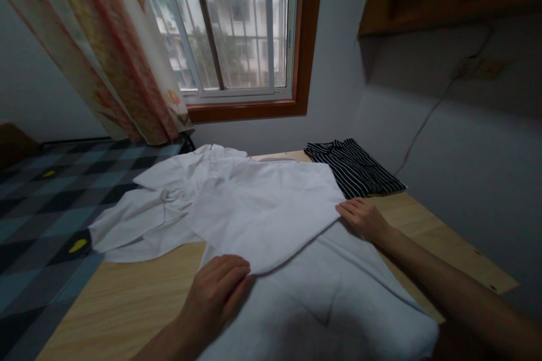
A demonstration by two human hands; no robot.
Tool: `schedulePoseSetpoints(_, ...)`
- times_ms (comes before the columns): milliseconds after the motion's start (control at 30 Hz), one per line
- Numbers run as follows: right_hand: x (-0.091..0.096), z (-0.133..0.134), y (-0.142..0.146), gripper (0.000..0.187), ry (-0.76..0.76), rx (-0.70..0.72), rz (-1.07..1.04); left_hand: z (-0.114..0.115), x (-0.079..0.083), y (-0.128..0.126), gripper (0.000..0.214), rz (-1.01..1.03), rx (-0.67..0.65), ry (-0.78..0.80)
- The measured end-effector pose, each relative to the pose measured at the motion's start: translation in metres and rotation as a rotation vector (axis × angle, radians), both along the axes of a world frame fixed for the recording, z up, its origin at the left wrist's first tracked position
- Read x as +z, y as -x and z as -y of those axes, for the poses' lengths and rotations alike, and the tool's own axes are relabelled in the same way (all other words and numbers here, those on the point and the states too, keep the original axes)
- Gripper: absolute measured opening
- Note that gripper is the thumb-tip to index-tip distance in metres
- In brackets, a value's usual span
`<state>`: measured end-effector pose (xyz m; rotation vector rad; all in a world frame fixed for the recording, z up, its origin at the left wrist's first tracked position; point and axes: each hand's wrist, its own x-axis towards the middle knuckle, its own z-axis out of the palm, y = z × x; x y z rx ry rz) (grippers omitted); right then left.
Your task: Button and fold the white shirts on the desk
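Note:
A white garment (271, 197) lies spread across the wooden table, with one layer's edge running slantwise between my hands. My left hand (218, 287) pinches the near left part of this edge, fingers closed on the cloth. Farther right, my right hand (362, 217) grips the other end, thumb under and fingers on top. More white cloth (305, 299) extends below the edge toward me; whether it belongs to the same garment I cannot tell. Crumpled white fabric (156, 214) with folds and sleeve-like parts spreads at the left, reaching onto the bed.
A folded black-and-white striped shirt (353, 169) lies at the table's back right corner. To the left is a bed with a dark checked cover (51, 197). The wooden tabletop (122, 299) shows at left and right. A cable (423, 124) hangs along the right wall.

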<state>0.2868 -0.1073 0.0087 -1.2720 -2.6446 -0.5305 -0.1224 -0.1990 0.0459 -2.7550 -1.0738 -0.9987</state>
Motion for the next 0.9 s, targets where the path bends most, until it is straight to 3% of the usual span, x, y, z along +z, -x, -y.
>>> schedulePoseSetpoints(133, 0.003, 0.005, -0.005, 0.033, -0.087, -0.169, 0.003, -0.001, -0.017, 0.005, 0.026, -0.195, -0.019, 0.068)
schedulePoseSetpoints(267, 0.001, 0.007, 0.001, 0.023, -0.081, -0.291, 0.073, -0.002, -0.026, 0.01, 0.065, -0.456, -0.057, 0.246)
schedulePoseSetpoints(400, 0.006, 0.007, 0.003, 0.022, 0.003, -0.328, 0.117, -0.004, -0.019, 0.015, 0.073, -0.525, -0.075, 0.336)
schedulePoseSetpoints(500, 0.024, 0.003, 0.004, 0.025, 0.134, -0.344, 0.123, -0.009, -0.007, 0.016, 0.074, -0.515, -0.118, 0.364)
schedulePoseSetpoints(633, 0.042, -0.007, 0.033, 0.029, 0.141, -0.328, -0.078, -0.025, 0.001, 0.006, 0.072, -0.471, -0.084, 0.317)
schedulePoseSetpoints(700, 0.035, -0.011, 0.061, 0.048, 0.113, -0.216, -0.223, -0.034, -0.004, -0.004, 0.074, -0.481, -0.061, 0.31)
schedulePoseSetpoints(800, 0.006, -0.015, 0.102, 0.069, 0.233, -0.037, -0.269, -0.042, -0.017, -0.015, 0.077, -0.543, -0.071, 0.372)
schedulePoseSetpoints(900, -0.02, -0.019, 0.115, 0.073, 0.366, -0.023, -0.223, -0.044, -0.025, -0.017, 0.079, -0.571, -0.075, 0.407)
